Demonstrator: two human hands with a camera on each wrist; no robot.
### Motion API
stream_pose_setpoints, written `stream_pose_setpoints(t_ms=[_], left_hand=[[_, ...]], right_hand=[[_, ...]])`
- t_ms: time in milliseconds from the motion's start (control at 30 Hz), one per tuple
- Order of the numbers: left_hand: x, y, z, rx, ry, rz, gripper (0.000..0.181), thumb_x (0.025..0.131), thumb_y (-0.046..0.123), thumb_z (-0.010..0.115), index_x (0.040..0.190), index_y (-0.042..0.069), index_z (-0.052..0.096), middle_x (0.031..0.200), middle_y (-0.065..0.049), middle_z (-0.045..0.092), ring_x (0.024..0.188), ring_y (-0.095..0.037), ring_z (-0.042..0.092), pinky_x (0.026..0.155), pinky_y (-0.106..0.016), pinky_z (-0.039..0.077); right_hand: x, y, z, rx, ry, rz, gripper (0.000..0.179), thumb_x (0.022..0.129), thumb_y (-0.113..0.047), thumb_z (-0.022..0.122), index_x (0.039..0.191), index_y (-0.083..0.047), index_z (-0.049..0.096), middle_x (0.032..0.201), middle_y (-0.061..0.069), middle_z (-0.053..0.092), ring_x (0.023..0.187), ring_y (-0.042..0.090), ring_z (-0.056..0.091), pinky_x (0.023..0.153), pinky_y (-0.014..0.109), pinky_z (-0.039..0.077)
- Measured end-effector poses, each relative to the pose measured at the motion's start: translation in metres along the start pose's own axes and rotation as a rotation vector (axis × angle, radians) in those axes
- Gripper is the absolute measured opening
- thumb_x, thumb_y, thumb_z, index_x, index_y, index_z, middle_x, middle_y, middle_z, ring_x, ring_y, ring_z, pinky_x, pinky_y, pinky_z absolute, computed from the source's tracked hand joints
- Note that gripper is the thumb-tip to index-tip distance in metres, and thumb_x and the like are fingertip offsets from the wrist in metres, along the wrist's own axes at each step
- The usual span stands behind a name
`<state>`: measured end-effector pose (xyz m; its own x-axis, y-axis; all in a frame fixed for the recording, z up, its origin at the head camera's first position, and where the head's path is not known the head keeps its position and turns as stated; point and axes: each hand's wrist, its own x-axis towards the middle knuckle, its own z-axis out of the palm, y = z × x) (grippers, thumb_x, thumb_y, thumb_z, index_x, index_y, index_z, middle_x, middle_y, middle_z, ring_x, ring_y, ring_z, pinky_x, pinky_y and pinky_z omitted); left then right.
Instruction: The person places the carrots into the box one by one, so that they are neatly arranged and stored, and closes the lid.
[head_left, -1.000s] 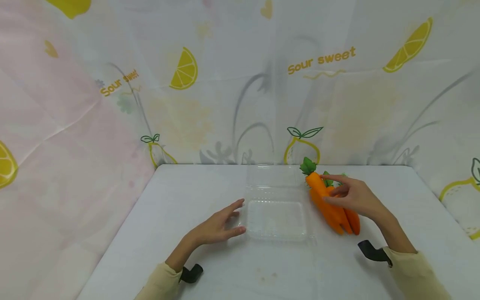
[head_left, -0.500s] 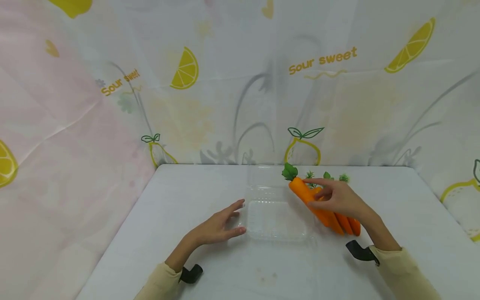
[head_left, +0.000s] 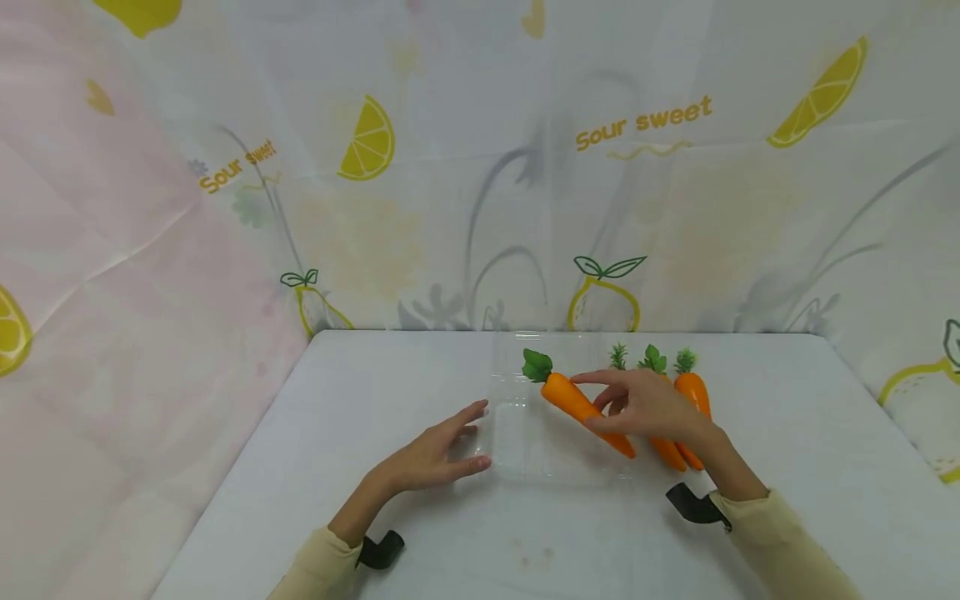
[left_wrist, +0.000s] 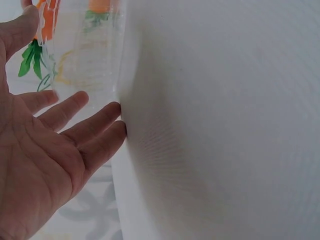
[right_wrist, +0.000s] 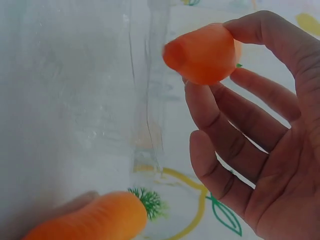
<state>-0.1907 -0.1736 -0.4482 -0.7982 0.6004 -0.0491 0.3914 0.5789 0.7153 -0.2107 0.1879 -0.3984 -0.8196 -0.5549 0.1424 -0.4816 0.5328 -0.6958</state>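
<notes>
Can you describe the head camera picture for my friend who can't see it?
A person's right hand holds an orange, leafy carrot over a clear plastic box. The left hand is at the box's left side; other carrots lie to the right on a white table.

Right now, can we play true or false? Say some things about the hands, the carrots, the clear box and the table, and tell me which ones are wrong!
1. The right hand pinches a carrot. True.
2. The left hand is at the left side of the box. True.
3. The pinched carrot's leaves are purple. False: they are green.
4. The other carrots lie left of the box. False: they lie to its right.
5. The table is white. True.
6. Both hands hold carrots. False: only the right hand does.
</notes>
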Motion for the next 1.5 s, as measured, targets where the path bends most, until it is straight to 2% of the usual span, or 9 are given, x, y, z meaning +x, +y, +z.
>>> stream_pose_setpoints(t_ms=[233, 433, 533, 700, 900, 1000, 1233, 1500], left_hand=[[-0.001, -0.001, 0.000, 0.000, -0.006, 0.011, 0.085, 0.093, 0.053, 0.062, 0.159, 0.018, 0.020, 0.157, -0.003, 0.034, 0.134, -0.021, 0.046, 0.107, -0.048, 0.040], [0.000, -0.001, 0.000, -0.005, -0.010, -0.001, 0.086, 0.092, 0.054, 0.062, 0.159, 0.023, 0.018, 0.158, 0.002, 0.032, 0.135, -0.018, 0.045, 0.108, -0.044, 0.039], [0.000, -0.001, 0.000, -0.003, -0.011, -0.006, 0.085, 0.092, 0.054, 0.062, 0.159, 0.025, 0.019, 0.157, 0.003, 0.032, 0.134, -0.017, 0.045, 0.108, -0.045, 0.039], [0.001, -0.001, -0.001, -0.005, -0.014, 0.016, 0.084, 0.093, 0.052, 0.062, 0.159, 0.023, 0.019, 0.159, 0.004, 0.029, 0.133, -0.020, 0.047, 0.107, -0.044, 0.040], [0.000, 0.002, -0.002, -0.017, -0.019, 0.025, 0.084, 0.094, 0.050, 0.063, 0.158, 0.016, 0.020, 0.158, -0.002, 0.032, 0.133, -0.023, 0.048, 0.106, -0.044, 0.042], [0.000, 0.003, -0.003, -0.028, -0.017, 0.029, 0.083, 0.094, 0.048, 0.063, 0.158, 0.016, 0.021, 0.156, -0.002, 0.035, 0.133, -0.024, 0.048, 0.106, -0.043, 0.042], [0.000, 0.002, -0.003, -0.037, -0.018, 0.022, 0.083, 0.094, 0.048, 0.063, 0.158, 0.017, 0.020, 0.157, -0.003, 0.034, 0.133, -0.023, 0.047, 0.106, -0.044, 0.041], [0.000, 0.002, -0.004, -0.025, -0.021, 0.022, 0.084, 0.094, 0.049, 0.063, 0.158, 0.017, 0.020, 0.157, -0.007, 0.034, 0.133, -0.025, 0.047, 0.106, -0.044, 0.041]], right_hand=[[0.008, -0.002, 0.016, -0.055, -0.012, -0.085, 0.043, 0.083, -0.028, 0.080, 0.125, -0.023, 0.068, 0.086, -0.015, 0.071, 0.071, 0.003, 0.064, 0.067, 0.027, 0.055], [0.012, -0.007, 0.027, -0.051, -0.081, -0.054, 0.039, 0.084, -0.028, 0.079, 0.122, -0.026, 0.070, 0.089, -0.015, 0.070, 0.073, 0.003, 0.062, 0.067, 0.026, 0.054], [0.013, -0.008, 0.033, -0.066, -0.111, -0.067, 0.038, 0.084, -0.025, 0.079, 0.121, -0.024, 0.070, 0.090, -0.014, 0.071, 0.071, 0.003, 0.061, 0.064, 0.025, 0.054], [0.012, -0.010, 0.038, -0.102, -0.140, -0.079, 0.036, 0.084, -0.024, 0.078, 0.120, -0.024, 0.071, 0.091, -0.016, 0.070, 0.071, 0.002, 0.059, 0.061, 0.023, 0.052], [0.011, -0.011, 0.042, -0.093, -0.212, -0.042, 0.034, 0.086, -0.027, 0.077, 0.120, -0.026, 0.071, 0.092, -0.018, 0.069, 0.075, 0.002, 0.059, 0.064, 0.024, 0.053], [0.012, -0.010, 0.044, -0.079, -0.235, -0.039, 0.035, 0.086, -0.029, 0.078, 0.120, -0.024, 0.071, 0.093, -0.016, 0.069, 0.075, 0.002, 0.060, 0.065, 0.024, 0.053], [0.011, -0.005, 0.047, -0.048, -0.273, -0.048, 0.035, 0.086, -0.029, 0.078, 0.120, -0.023, 0.072, 0.094, -0.014, 0.070, 0.076, 0.002, 0.061, 0.065, 0.024, 0.054], [0.014, -0.002, 0.052, -0.070, -0.297, -0.088, 0.034, 0.086, -0.020, 0.078, 0.119, -0.023, 0.072, 0.096, -0.014, 0.070, 0.078, 0.001, 0.061, 0.070, 0.023, 0.052]])
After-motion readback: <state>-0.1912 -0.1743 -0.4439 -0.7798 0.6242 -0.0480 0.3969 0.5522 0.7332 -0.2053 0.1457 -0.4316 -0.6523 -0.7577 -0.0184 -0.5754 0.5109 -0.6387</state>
